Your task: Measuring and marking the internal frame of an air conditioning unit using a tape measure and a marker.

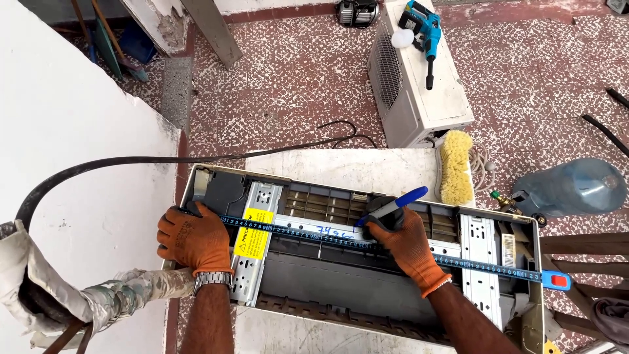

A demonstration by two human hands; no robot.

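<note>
An indoor air-conditioner unit (341,278) lies back-up on a white slab, with grey plastic and metal mounting plates showing. A blue measuring tape (485,265) is stretched across it from left to right, ending in a red tab. My left hand (193,239), in an orange glove, presses the tape's left end against the unit's left side. My right hand (403,239), also gloved, holds a blue and white marker pen (393,205) with its tip on the tape near the middle, beside blue handwriting.
A white outdoor unit (419,78) stands beyond, with a blue power tool (422,29) on top. A yellow brush (456,167) lies at the slab's corner, a large blue water bottle (570,187) to the right. A black hose (131,160) and wrapped pipes (98,305) run at left.
</note>
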